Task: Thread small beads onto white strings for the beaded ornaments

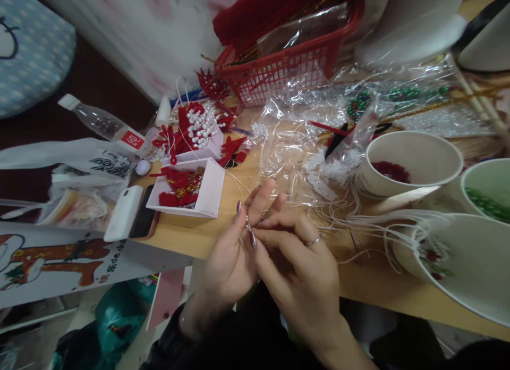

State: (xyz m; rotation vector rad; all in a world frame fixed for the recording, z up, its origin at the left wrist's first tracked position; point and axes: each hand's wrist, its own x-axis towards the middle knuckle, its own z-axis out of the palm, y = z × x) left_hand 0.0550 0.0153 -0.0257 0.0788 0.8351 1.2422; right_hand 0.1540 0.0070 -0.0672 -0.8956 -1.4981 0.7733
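My left hand point(233, 253) and my right hand point(298, 263) meet over the front edge of the wooden table point(187, 234). Their fingertips pinch together around a thin white string point(358, 224) and something tiny that I cannot make out. A ring sits on a finger of my right hand. The string's loose strands trail right toward a white bowl point(470, 269). A white box of red ornaments point(187, 189) lies just left of my hands.
A red basket point(287, 67) stands at the back. Clear plastic bags point(311, 131) cover the middle. A paper cup with red beads point(410, 162) and a cup of green beads point(490, 189) stand right. A phone point(131, 213), a plastic bottle point(103, 125) and a box of pearls point(199, 131) lie left.
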